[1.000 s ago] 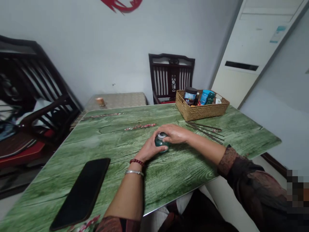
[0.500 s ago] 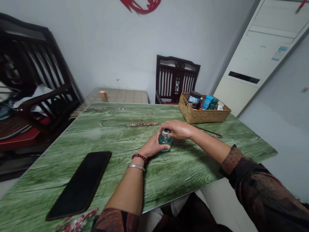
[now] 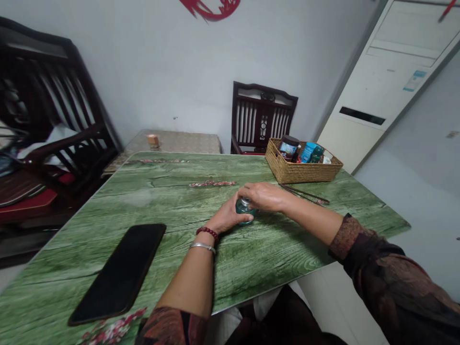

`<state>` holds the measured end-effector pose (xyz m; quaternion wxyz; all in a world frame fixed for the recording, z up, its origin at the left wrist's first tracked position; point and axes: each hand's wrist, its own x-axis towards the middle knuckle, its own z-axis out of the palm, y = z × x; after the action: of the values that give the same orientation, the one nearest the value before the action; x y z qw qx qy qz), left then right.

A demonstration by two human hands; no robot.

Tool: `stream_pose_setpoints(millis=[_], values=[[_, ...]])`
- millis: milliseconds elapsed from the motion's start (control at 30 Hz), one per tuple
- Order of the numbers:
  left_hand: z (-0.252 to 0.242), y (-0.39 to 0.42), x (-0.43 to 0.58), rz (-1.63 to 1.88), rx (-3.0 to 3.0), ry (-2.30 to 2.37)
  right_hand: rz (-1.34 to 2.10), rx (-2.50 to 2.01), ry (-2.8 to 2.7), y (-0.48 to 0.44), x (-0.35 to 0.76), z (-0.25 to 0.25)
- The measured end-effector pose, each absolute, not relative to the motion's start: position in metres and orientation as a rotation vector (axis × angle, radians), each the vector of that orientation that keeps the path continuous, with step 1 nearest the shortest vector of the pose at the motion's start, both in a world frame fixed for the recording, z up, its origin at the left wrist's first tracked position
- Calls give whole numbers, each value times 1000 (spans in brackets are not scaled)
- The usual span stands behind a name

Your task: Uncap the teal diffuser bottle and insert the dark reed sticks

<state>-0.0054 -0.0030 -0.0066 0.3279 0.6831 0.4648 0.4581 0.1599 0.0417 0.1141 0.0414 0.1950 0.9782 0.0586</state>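
Note:
A small glass bottle of teal liquid stands upright on the green wood-grain table. Its neck carries a silver collar, partly hidden under fingers. My left hand is wrapped round the bottle's body, thumb across the front. From above, my right hand curls over the bottle's top with its fingers around the silver cap. Whether the cap turns cannot be seen. Thin dark sticks lie on the table beyond my right wrist.
A woven basket holding a dark-lidded jar and a blue container stands at the back right. On the left lies a black phone. Dark wooden chairs stand around, and a small side table is behind.
My right hand has lowered slightly and closed further over the bottle's top, covering more of the silver part. My left hand and the bottle have stayed nearly in place.

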Motion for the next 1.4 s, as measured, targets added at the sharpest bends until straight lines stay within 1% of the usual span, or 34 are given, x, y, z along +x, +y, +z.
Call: stream_pose_setpoints(millis=[100, 333, 433, 600, 800, 900, 1133, 1200, 1333, 1400], values=[[-7, -2, -6, 1179, 1779, 1220, 270, 682, 2929, 36, 158, 117], [-5, -3, -5, 1157, 1751, 1205, 343, 966, 2846, 27, 152, 105], [-4, -4, -5, 1173, 1746, 1212, 323, 922, 2849, 27, 153, 107], [-4, -4, -7, 1199, 1739, 1235, 191, 781, 2894, 35, 158, 114], [-5, -3, -7, 1209, 1747, 1169, 74, 560, 2997, 47, 162, 109], [-5, -4, -7, 1197, 1745, 1170, 41, 590, 3020, 48, 162, 108], [-6, -3, -7, 1188, 1732, 1198, 263, 913, 2893, 33, 155, 111], [-5, -3, -7, 1176, 1727, 1210, 270, 960, 2899, 33, 156, 112], [-3, -3, -8, 1172, 1743, 1230, 132, 803, 2965, 38, 163, 115], [-3, -3, -8, 1176, 1751, 1238, 141, 814, 2950, 41, 165, 114]])
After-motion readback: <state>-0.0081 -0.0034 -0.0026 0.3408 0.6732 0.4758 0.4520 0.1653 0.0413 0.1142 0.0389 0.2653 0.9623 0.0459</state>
